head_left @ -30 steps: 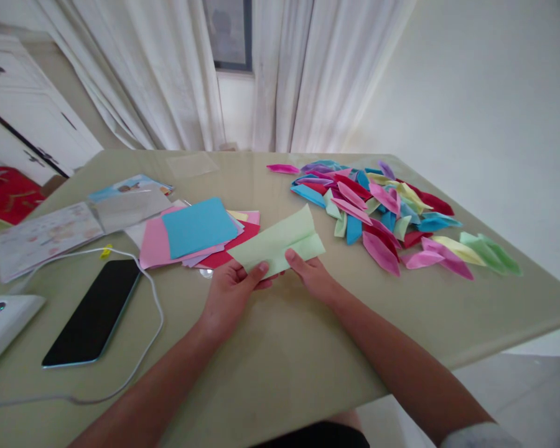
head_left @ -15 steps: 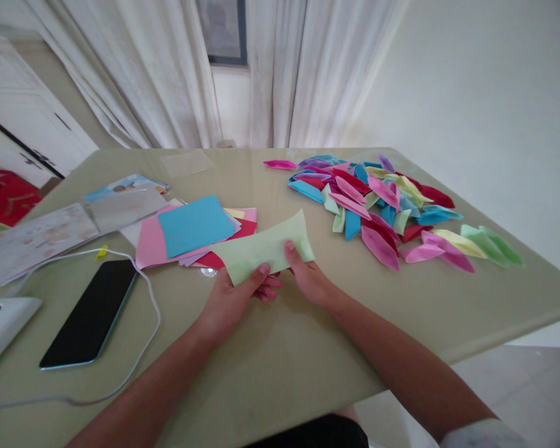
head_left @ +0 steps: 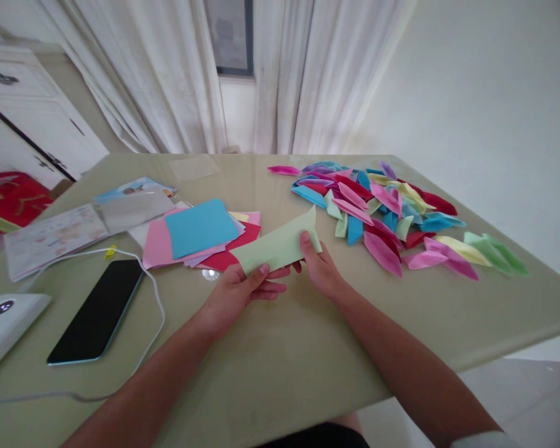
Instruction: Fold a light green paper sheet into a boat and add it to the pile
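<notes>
A light green sheet of paper [head_left: 280, 244], folded into a long strip, is held above the table between both hands. My left hand [head_left: 242, 289] pinches its lower left edge, thumb on top and fingers underneath. At the right end, my right hand [head_left: 320, 264] grips it with the thumb on the near face; its other fingers are partly hidden behind. Just beyond the left hand lies a stack of coloured paper with a blue sheet [head_left: 200, 229] on top and pink and red sheets below. To the right is a heap of folded paper pieces [head_left: 354, 193] in many colours.
At the left, a black-screened phone [head_left: 96, 314] lies beside a white cable [head_left: 161, 305] and a white device [head_left: 12, 323]. Behind them are a printed booklet [head_left: 56, 236] and a clear plastic sleeve [head_left: 137, 208]. The table's [head_left: 298, 373] near edge runs close to my body.
The green strip has tilted more, its right end higher, and looks narrower. Both hands keep their hold on it. The whole view has shifted slightly.
</notes>
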